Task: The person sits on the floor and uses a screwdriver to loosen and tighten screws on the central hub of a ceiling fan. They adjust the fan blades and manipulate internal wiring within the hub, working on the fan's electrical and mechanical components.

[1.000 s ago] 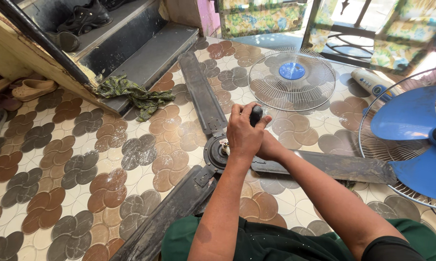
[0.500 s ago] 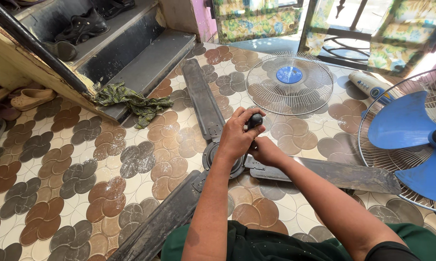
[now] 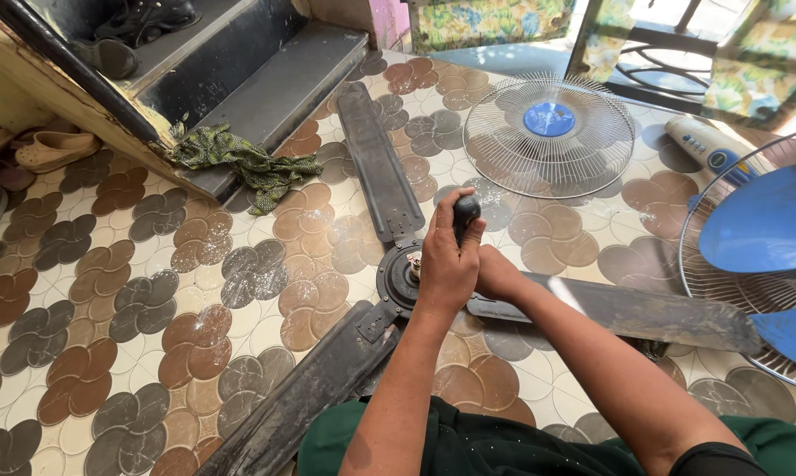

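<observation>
A dusty dark-grey metal ceiling fan (image 3: 398, 282) with three long blades is lying flat on the patterned floor of brown, grey and cream petal-shaped tiles (image 3: 151, 300), its round hub sitting just in front of the person. The left hand (image 3: 446, 260) is wrapping closed around the black rounded handle of a tool (image 3: 465, 214), which is standing upright over the hub; the tool's tip is hidden behind the fingers. The right hand (image 3: 497, 275) is resting just beside and partly behind the left, down at the hub, and how far its fingers are curling cannot be told. One blade is pointing away toward dark concrete steps (image 3: 266, 79), where a crumpled green patterned cloth (image 3: 239, 163) is lying at the bottom edge. Beyond the hub, a round white wire fan guard with a blue centre (image 3: 548, 132) is lying flat on the tiles. To the right, a blue plastic fan blade inside a wire cage (image 3: 759, 238) is sitting near the fan's right-hand blade.
</observation>
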